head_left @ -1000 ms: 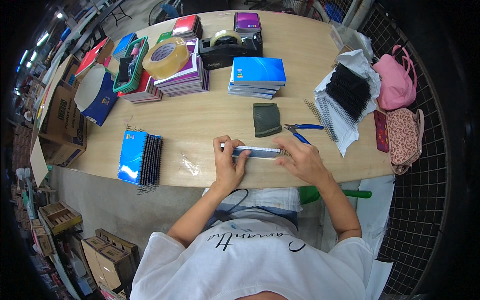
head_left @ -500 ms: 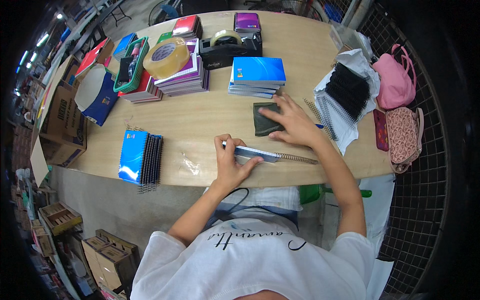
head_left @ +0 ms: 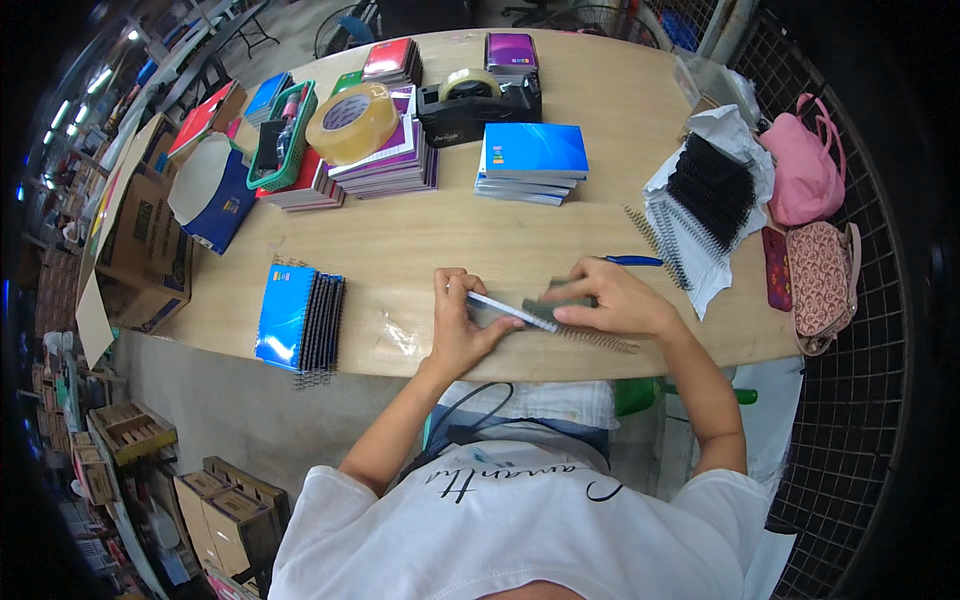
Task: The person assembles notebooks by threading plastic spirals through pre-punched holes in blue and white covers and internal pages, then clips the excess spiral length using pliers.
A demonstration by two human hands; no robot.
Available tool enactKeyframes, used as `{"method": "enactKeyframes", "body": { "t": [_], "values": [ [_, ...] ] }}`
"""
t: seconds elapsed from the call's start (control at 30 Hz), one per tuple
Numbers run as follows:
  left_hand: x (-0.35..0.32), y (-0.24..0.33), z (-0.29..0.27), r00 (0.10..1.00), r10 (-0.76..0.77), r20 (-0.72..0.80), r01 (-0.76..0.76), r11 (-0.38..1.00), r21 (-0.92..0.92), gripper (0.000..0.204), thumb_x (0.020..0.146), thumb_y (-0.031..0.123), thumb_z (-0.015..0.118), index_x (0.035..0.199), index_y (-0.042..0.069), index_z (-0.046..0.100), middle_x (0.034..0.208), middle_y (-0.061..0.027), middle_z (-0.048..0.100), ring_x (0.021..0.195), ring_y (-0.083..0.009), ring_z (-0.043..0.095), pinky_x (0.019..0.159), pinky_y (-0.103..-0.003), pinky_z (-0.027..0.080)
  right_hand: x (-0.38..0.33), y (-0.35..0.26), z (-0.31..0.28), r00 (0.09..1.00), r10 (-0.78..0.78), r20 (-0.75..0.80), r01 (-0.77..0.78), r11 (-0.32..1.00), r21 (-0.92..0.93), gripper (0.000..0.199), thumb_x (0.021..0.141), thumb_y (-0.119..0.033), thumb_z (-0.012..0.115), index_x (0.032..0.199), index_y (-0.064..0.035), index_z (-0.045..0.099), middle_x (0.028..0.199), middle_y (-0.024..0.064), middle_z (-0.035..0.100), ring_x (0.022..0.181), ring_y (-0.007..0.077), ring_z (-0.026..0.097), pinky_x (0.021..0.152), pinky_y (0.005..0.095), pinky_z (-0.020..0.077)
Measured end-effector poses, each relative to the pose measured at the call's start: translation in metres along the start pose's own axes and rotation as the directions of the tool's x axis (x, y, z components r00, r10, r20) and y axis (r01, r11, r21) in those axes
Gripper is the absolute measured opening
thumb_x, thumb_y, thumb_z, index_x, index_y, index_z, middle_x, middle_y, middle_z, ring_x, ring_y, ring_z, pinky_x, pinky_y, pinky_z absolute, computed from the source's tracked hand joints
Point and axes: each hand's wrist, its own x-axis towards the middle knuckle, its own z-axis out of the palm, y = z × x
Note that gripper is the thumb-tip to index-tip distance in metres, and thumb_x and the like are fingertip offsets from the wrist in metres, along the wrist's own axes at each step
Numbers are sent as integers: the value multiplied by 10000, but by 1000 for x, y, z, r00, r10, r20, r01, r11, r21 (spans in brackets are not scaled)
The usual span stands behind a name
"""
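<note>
My left hand (head_left: 458, 325) grips a thin notebook (head_left: 497, 306), stood on its edge near the table's front, between thumb and fingers. From the notebook's right end a long wire spiral (head_left: 605, 342) sticks out over the table. My right hand (head_left: 618, 300) is closed on a dark green flat pad (head_left: 562, 296), smeared by motion, right by the point where spiral and notebook meet. Whether the pad touches the spiral I cannot tell. Left of my hands lies a stack of blue spiral notebooks (head_left: 285, 318), with coil ends poking out.
Beyond my hands are a stack of blue notebooks (head_left: 535, 150), a tape dispenser (head_left: 480, 108) and a tape roll (head_left: 350, 125) on purple notebooks. Black spirals (head_left: 710, 190) lie on white wrapping at right, near a slim blue tool (head_left: 634, 260) and a pink bag (head_left: 803, 168).
My right hand has picked the dark green pad up off the table and brought it nearer, to the notebook's spiral end. The slim blue tool is now uncovered. My left hand keeps its grip.
</note>
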Motion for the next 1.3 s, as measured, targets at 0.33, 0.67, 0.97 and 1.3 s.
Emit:
{"method": "enactKeyframes", "body": {
  "t": [0.33,0.67,0.97,1.3],
  "values": [
    [2,1,8,999,34,38,-31,997,-66,620,586,211,903,988,43,461,954,-112,415,899,-283,438,778,-367,405,4,15,-2,988,-118,97,47,841,539,413,841,-333,657,1134,-45,697,1110,175,606,1029,266,576,902,350,446],
    [6,3,12,996,36,79,-25,990,-141,603,612,181,884,1004,37,448,954,-113,404,881,-273,434,765,-357,399,15,2,5,994,-90,-64,98,985,144,393,836,-393,677,1080,-90,729,992,188,632,939,296,618,814,360,484],
    [7,-32,-10,930,-211,301,368,517,-773,502,828,-91,625,1233,72,376,952,-60,545,896,-127,557,807,-256,461,23,-19,13,995,-76,-71,67,991,-115,399,852,-409,661,1065,-78,729,971,194,645,931,294,610,832,360,479],
    [15,-36,-5,898,-263,352,436,436,-787,533,801,-107,661,1224,74,392,940,-70,605,873,-118,600,776,-245,501,41,-13,13,985,-42,-169,20,992,-128,406,862,-409,655,1081,-74,725,984,186,645,942,284,618,838,355,477]
  ]
}}
